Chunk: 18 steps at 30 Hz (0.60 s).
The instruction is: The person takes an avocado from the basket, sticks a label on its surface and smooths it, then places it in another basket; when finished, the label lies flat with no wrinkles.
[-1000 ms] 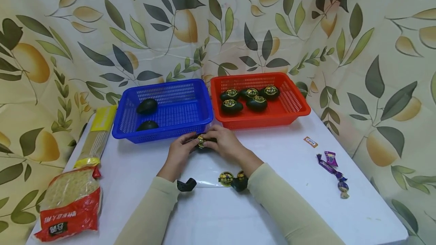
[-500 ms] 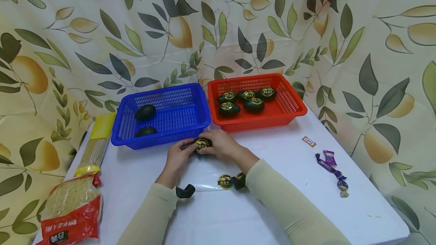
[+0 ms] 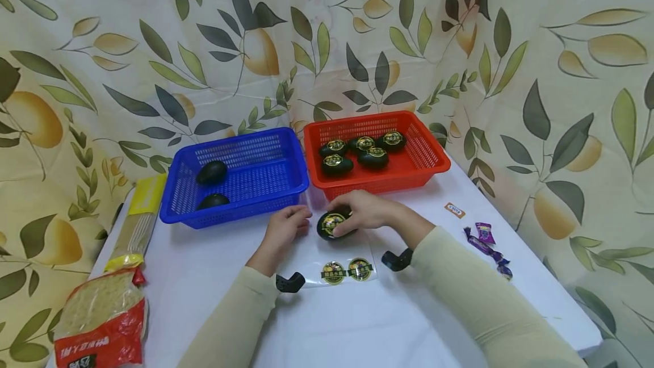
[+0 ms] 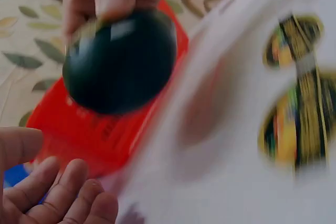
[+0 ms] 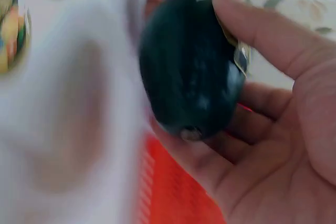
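My right hand (image 3: 365, 212) grips a dark green avocado (image 3: 331, 226) between thumb and fingers, above the table in front of the red basket (image 3: 378, 183). A round black-and-gold sticker shows on its side in the head view. The right wrist view has the avocado (image 5: 191, 66) with its stem end toward the camera and the thumb over the sticker's edge. My left hand (image 3: 286, 234) is apart from it, to its left, with loosely bent fingers and nothing in them. Below the hands lies a clear sheet with two round stickers (image 3: 334, 272).
The blue basket (image 3: 245, 209) holds two avocados without visible stickers. Several stickered avocados (image 3: 337, 164) sit in the red basket. Noodle packages (image 3: 104, 314) lie along the left edge. Small wrapped candies (image 3: 484, 233) are at the right, and a patterned cloth hangs behind.
Both hands were on the avocado earlier. The left has let go, and the right has carried the avocado rightward, away from the left hand. Both stickers on the sheet are now uncovered.
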Tool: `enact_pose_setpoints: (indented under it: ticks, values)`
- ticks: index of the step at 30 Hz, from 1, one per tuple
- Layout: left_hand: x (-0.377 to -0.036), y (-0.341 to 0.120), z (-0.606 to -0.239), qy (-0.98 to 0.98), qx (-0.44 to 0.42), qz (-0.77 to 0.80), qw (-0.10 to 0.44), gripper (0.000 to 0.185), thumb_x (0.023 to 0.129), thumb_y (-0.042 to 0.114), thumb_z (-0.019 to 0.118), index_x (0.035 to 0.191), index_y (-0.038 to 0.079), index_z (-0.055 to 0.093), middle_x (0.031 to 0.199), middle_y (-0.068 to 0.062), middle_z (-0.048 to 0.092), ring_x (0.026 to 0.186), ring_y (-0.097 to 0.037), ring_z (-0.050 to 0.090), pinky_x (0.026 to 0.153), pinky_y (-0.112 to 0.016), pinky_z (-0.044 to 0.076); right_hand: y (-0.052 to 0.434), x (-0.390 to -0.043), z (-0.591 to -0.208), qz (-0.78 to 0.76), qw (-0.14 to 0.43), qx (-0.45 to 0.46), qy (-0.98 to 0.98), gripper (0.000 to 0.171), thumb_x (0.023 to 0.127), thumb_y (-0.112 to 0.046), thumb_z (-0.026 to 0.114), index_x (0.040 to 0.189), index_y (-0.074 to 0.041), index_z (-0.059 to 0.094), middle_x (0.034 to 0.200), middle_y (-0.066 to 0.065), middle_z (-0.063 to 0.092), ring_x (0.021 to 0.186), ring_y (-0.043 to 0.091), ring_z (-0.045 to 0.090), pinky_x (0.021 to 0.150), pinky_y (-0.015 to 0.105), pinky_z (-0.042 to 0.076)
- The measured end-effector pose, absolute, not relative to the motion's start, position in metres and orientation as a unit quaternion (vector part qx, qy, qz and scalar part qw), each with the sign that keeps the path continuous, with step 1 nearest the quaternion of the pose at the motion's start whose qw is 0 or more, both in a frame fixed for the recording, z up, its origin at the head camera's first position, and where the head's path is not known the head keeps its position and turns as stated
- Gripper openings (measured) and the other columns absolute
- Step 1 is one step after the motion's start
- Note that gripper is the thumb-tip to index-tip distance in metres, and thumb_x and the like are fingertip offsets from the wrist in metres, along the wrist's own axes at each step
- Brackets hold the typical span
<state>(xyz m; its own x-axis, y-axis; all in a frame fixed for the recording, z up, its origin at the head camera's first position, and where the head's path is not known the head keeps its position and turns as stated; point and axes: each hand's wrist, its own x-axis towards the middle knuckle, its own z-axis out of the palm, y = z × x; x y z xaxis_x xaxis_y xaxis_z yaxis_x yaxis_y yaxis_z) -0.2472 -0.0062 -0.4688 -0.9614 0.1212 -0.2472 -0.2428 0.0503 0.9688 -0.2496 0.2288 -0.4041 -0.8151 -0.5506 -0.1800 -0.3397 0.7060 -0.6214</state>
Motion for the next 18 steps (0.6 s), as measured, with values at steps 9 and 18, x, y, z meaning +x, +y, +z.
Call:
enact_pose_setpoints:
  ticks: [9, 18]
  values:
    - [-0.258, 0.043, -0.45, 0.544, -0.058, 0.817, 0.18, 0.041, 0.105, 0.029, 0.064, 0.133, 0.001, 0.055, 0.143, -0.022, 0.061, 0.121, -0.03, 0.066, 0.11, -0.042, 0.052, 0.319, -0.271, -0.318, -0.287, 0.188, -0.2, 0.918, 0.056, 0.086, -0.033, 0.085, 0.135, -0.015, 0.066, 0.126, 0.004, 0.07, 0.114, 0.026, 0.062, 0.1, 0.044, 0.052]
    - [-0.269, 0.062, -0.442, 0.497, -0.089, 0.845, 0.175, 0.011, 0.107, 0.019, 0.06, 0.107, 0.009, 0.055, 0.131, -0.024, 0.068, 0.098, -0.02, 0.072, 0.103, -0.038, 0.057, 0.375, -0.346, -0.312, -0.274, 0.174, -0.078, 0.943, 0.066, 0.093, -0.027, 0.078, 0.147, -0.001, 0.052, 0.14, 0.024, 0.058, 0.123, 0.039, 0.052, 0.11, 0.056, 0.046]
